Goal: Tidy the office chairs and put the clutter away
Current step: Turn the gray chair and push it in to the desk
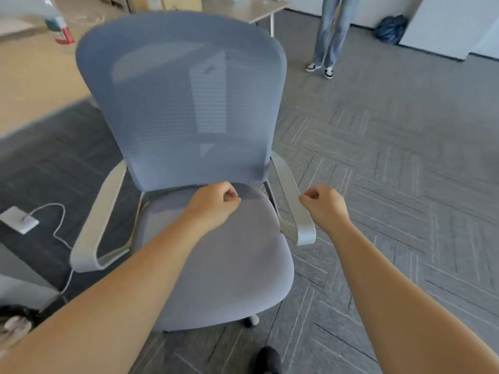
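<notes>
— On the grey office carpet, is the chair tidied?

— Not yet: it stands clear of the desk. Left hand and right hand, fingers curled into empty fists, hover over seat and armrest.

Chair stands centre; desk left, person seemingly behind-right.

Single view only: wide-angle cam on my head, aimed fwd and down. It looks along both my bare forearms toward the blue-grey mesh-back office chair with white armrests, seen from its front, close, filling the frame centre. Grey patterned carpet floor spreads to the right; edges bend w/ lens distortion. No 2nd view, so no overlap.
</notes>
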A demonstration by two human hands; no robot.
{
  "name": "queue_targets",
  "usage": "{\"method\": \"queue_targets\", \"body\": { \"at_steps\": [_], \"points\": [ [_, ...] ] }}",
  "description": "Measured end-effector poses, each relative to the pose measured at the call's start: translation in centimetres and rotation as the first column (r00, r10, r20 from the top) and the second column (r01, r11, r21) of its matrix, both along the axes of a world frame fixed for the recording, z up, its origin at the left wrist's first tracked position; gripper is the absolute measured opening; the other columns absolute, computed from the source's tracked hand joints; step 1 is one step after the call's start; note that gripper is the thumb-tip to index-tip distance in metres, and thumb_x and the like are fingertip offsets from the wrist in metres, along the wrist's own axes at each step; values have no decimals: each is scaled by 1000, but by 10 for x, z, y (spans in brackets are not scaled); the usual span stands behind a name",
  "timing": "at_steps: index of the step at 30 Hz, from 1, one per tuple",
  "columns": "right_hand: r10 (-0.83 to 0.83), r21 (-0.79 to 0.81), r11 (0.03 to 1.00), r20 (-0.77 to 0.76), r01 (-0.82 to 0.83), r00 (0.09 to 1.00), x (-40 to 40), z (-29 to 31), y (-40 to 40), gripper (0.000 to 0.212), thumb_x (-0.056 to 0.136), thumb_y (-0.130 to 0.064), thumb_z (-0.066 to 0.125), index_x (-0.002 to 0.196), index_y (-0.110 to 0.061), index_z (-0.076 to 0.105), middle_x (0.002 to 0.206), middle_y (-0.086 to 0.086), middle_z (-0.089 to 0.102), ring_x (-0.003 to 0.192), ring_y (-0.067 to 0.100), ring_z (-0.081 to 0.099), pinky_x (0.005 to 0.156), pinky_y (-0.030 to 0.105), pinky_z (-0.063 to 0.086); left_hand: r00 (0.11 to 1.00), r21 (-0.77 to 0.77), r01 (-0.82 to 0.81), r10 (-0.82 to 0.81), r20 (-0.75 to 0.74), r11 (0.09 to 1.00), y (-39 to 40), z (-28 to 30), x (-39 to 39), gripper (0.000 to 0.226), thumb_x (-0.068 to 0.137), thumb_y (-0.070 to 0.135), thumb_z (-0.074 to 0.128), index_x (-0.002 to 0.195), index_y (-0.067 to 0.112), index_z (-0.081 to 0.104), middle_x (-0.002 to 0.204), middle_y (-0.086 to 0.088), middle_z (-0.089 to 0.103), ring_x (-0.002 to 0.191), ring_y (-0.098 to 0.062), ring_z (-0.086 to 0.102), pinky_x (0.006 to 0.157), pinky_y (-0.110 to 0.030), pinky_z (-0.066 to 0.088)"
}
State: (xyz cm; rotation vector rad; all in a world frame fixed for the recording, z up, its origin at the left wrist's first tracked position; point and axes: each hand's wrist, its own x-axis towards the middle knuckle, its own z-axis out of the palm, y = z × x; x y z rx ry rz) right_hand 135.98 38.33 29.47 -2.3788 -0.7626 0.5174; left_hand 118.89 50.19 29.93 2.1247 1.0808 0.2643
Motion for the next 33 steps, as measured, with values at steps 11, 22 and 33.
{"method": "queue_targets", "body": {
  "at_steps": [11, 22, 33],
  "points": [
    [-18, -168, 985, -321, -38, 947, 102, -133, 41, 43, 91, -14, 47, 131, 0, 39, 132, 19, 51, 117, 33, 51, 74, 29, 35, 980, -168, -168, 145, -138, 971, 7, -112, 107, 20, 86, 20, 55, 100, 8, 63, 88, 2, 54, 87, -15, 51, 74, -20, 32],
    [-44, -100, 995, -397, 4, 917, 87, -159, 17, 19, 87, -11, 55, 82, 6, 61, 73, 11, 55, 79, 22, 49, 64, 28, 37, 972, -186, -210, 183, -150, 960, -22, -142, 88, 21, 87, 18, 54, 103, 6, 61, 95, -1, 58, 87, -14, 50, 68, -21, 34],
    [0, -111, 992, -517, -66, 856, 6, -137, -50, 24, 88, -13, 53, 93, 8, 63, 68, 12, 57, 75, 26, 56, 91, 49, 52, 981, -119, -174, 162, -102, 977, -73, -103, 33, 21, 88, 19, 53, 103, 7, 61, 94, 1, 54, 88, -13, 49, 71, -18, 31]
  ]
}}
